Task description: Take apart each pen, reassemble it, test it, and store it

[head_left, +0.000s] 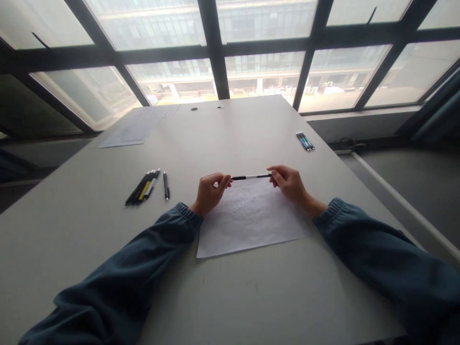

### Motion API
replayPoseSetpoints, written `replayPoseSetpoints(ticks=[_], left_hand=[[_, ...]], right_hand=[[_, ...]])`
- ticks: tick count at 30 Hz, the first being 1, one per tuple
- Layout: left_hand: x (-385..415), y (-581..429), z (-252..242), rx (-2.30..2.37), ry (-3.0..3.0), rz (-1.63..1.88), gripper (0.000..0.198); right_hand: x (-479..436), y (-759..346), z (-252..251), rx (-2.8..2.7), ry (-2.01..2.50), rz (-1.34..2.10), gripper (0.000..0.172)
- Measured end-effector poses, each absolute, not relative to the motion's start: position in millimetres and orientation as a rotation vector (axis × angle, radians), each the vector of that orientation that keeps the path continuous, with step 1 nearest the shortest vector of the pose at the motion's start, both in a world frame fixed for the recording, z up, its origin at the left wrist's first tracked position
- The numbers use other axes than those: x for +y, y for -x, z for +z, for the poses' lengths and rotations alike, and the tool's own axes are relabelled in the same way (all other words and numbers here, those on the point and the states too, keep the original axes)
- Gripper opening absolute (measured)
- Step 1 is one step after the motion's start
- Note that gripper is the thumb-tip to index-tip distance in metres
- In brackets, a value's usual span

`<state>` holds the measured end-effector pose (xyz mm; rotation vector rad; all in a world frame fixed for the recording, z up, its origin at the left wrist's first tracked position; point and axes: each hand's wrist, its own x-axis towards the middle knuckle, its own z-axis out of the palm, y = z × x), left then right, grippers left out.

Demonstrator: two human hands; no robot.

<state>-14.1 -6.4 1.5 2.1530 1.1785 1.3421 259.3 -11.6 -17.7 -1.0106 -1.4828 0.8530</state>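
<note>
A black and white pen (251, 177) is stretched level between my two hands, above the far part of a paper sheet (251, 230). My left hand (212, 190) pinches its left end between thumb and fingers. At the other end, my right hand (287, 183) grips the tip between thumb and forefinger. Faint grey marks show on the paper beneath. A single dark pen (166, 186) lies left of my left hand, beside a cluster of pens (142, 188), mostly black with a yellow and a white part.
Several pens with blue and green parts (305, 141) lie near the right edge of the white table (230, 129). More paper sheets (131, 127) rest at the back left. Two small round fittings, one a dark grommet (194, 109), sit near the far edge, before framed windows.
</note>
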Motion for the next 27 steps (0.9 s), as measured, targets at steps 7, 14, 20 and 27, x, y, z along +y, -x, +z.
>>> replayPoseSetpoints(ticks=[7,14,20,27], left_hand=[[-4.4,15.3,-1.0,1.193,-2.138,1.31,0.041],[-2.2,16.8,-4.2,1.098,-2.092,1.361,0.038],[-3.9,13.2,1.0,1.074,-2.312,1.499,0.025],[-3.1,13.6,0.1,1.042,-2.344,1.485,0.008]], right_hand=[[-10.4,-258.8,-19.5,-1.449,0.945,0.936,0.031],[-10.3,-258.3,-16.7,-1.312,0.971,0.935,0.027],[-10.7,-258.0,-16.0,-1.306,0.984,0.943,0.03],[-11.1,-258.7,-17.7,-1.344,0.954,0.994,0.033]])
